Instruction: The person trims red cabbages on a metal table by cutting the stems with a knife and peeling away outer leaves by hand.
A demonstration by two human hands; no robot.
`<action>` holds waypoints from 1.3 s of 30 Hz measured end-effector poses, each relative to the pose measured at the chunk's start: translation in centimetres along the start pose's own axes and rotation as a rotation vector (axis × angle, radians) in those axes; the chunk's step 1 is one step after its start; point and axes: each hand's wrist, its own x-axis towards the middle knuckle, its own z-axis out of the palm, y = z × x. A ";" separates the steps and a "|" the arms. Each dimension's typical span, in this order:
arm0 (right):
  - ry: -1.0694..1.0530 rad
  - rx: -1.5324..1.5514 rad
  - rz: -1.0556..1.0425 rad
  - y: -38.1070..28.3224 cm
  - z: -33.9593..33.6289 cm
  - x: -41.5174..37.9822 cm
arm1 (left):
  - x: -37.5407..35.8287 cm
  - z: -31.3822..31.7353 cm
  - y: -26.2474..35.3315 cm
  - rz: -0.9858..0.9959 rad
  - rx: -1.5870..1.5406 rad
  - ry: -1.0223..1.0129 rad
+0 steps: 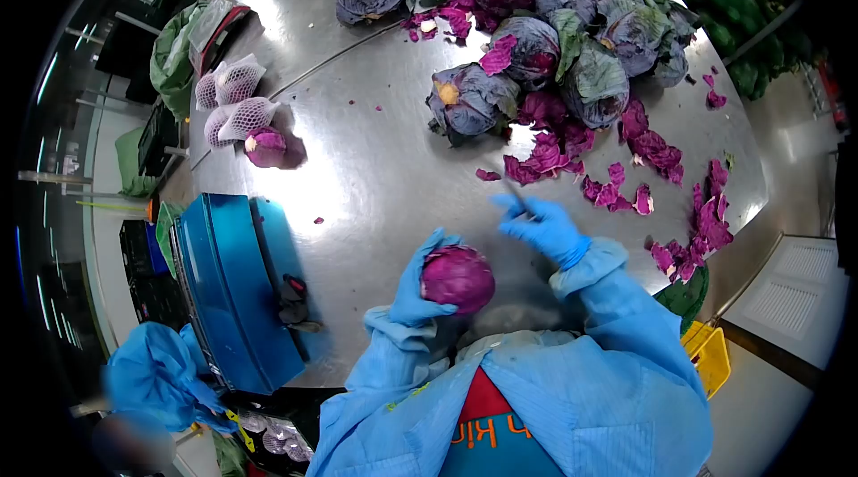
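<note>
My left hand (pixel 413 291), in a blue glove, is wrapped round the left side of a peeled red cabbage (pixel 459 280) close to my body. The cabbage is smooth and purple, held just above the steel table (pixel 375 164). To the right and a little farther off, my right hand (pixel 547 228), gloved too, is closed on a knife (pixel 515 194) whose thin dark blade points away from me. Its handle is mostly hidden by the fingers. Beyond the knife lie torn purple cabbage leaves (pixel 547 151) and an untrimmed cabbage (pixel 472 101).
Several untrimmed cabbages (pixel 572 8) are heaped at the back right. Cabbages in white foam nets (pixel 239 82) and a bare one (pixel 265 147) stand at the left. A blue metal box (pixel 234 289) takes up the near left. A person in blue (pixel 161 374) is beside the table.
</note>
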 end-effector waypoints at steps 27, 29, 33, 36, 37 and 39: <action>-0.245 0.195 0.129 2.3 3.6 -0.4 | -2.7 2.6 -7.9 -0.243 -0.089 0.561; -0.228 0.242 0.152 2.0 3.5 -0.6 | -2.1 2.4 -7.7 -0.248 0.015 0.540; -0.223 0.456 0.159 -0.8 3.1 -2.4 | -0.9 2.9 -6.2 -0.183 0.165 0.586; -0.291 0.665 -0.177 -2.5 2.1 -3.2 | -0.4 1.3 -5.5 -0.204 0.196 0.474; -0.306 0.710 -0.352 -2.6 1.4 -3.2 | -0.4 1.0 -5.4 -0.217 0.026 0.464; 0.044 0.836 -0.438 -1.7 -1.2 -3.4 | -0.7 0.4 -5.3 -0.238 -0.316 0.442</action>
